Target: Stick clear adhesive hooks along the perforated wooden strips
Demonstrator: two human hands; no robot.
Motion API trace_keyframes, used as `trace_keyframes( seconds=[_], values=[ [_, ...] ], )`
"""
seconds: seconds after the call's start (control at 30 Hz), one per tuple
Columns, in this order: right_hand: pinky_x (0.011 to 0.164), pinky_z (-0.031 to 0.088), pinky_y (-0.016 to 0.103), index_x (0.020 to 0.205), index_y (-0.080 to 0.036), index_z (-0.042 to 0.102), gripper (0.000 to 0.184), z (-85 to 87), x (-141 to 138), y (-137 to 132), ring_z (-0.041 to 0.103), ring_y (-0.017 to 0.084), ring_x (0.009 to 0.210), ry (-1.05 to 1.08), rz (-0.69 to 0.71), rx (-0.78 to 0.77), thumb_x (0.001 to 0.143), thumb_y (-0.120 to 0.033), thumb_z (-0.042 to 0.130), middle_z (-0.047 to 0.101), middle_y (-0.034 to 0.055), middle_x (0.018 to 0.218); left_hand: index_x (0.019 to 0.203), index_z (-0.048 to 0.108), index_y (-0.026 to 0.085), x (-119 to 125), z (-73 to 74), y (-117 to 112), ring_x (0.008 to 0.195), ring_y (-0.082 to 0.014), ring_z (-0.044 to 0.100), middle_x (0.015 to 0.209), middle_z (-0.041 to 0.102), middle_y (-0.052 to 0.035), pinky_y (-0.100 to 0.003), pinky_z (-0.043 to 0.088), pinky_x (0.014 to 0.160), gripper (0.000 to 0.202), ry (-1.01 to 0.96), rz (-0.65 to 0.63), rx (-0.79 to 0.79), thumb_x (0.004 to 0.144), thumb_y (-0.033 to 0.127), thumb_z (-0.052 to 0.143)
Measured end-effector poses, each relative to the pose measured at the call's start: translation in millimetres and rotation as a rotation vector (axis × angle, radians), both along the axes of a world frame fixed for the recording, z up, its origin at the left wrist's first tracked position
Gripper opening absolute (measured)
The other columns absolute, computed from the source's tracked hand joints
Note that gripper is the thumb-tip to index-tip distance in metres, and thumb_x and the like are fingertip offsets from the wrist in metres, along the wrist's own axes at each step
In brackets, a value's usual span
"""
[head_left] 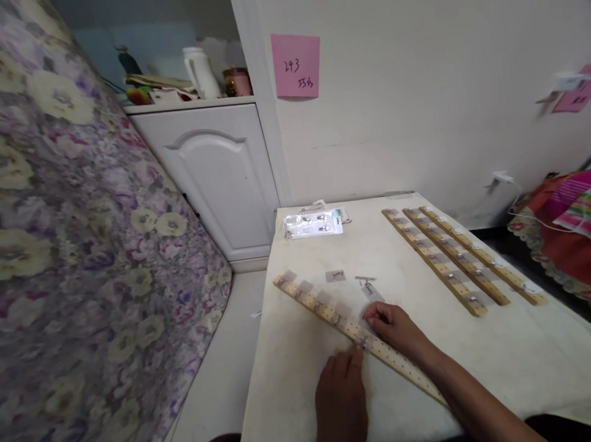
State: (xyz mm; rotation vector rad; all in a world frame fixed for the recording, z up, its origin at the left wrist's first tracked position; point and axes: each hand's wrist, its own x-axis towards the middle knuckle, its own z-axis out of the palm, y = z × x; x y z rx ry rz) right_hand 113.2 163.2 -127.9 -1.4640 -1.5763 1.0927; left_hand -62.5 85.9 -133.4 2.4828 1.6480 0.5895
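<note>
A long perforated wooden strip [326, 312] lies slantwise on the white table [508, 355], with several clear adhesive hooks stuck along its far half. My left hand [341, 395] rests at the strip's near side, its fingertips pinched at a small metal hook [364, 343] on the strip. My right hand [395, 328] lies across the strip just beyond, fingers curled and pressing down beside that hook. Two loose clear hooks [335, 275] [367, 286] lie on the table behind the strip.
Three more wooden strips with hooks [458, 258] lie side by side at the table's right rear. A blister pack of hooks [313, 223] sits at the back edge. A floral mattress [77, 248] leans at left; a white cabinet [217, 179] stands behind.
</note>
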Motion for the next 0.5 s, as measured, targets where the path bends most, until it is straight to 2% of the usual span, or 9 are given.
trace_keyframes(
  seconds=[0.23,0.5],
  values=[
    [0.056,0.036,0.023,0.075,-0.017,0.061,0.013,-1.5,0.9,-0.3,0.047,0.012,0.058,-0.025,-0.011,0.003,0.075,-0.023,0.049,0.053,-0.0026,0.062,0.123,0.053,0.017,2.6,1.8,0.0,0.086,-0.0205,0.056,0.096,0.062,-0.0064,-0.035,0.050,0.075,0.047,0.047,0.014,-0.047,0.080,-0.001,0.045],
    [0.055,0.035,0.023,0.075,-0.017,0.061,0.013,-4.8,1.2,2.3,0.045,0.012,0.057,-0.020,-0.011,0.008,0.075,-0.023,0.049,0.052,-0.0029,0.060,0.121,0.052,0.018,2.3,-7.8,1.2,0.084,-0.0180,0.055,0.094,0.060,-0.0041,-0.033,0.050,0.074,0.047,0.062,0.013,0.062,0.079,-0.002,0.047]
  ],
)
